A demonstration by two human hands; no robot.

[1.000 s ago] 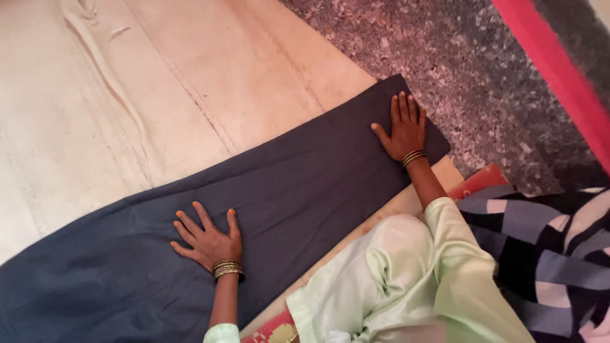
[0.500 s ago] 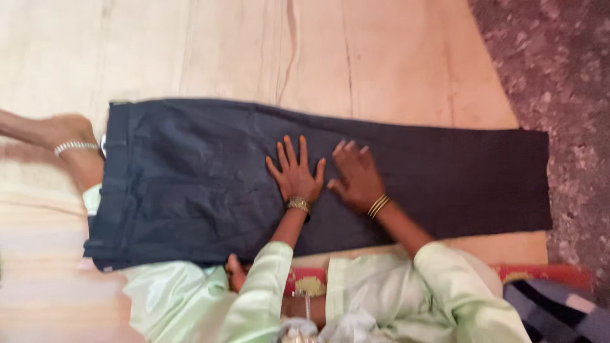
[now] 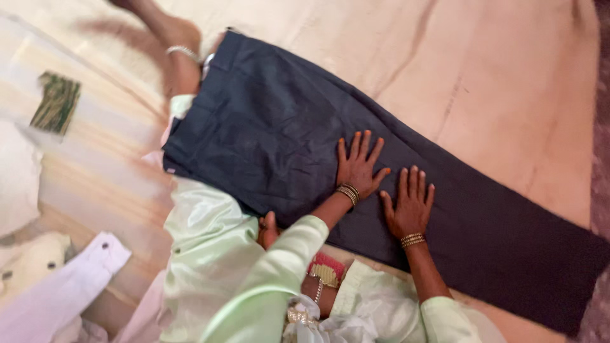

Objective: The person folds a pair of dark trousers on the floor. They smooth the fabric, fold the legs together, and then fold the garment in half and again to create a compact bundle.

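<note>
— Fingers (image 3: 359, 147) of the left hand (image 3: 357, 168) are spread flat on the dark trousers (image 3: 273, 127)?
— Yes, and the right hand (image 3: 410, 206) lies splayed just beside it, to the right.
— Any change?
— Both palms stay pressed mid-leg as half a second ago; the trousers now run slanted across the pale sheet (image 3: 508, 95), waistband far left by a foot (image 3: 178, 38).

A home floor: mat (image 3: 508, 95), scattered clothes (image 3: 57, 292).
</note>
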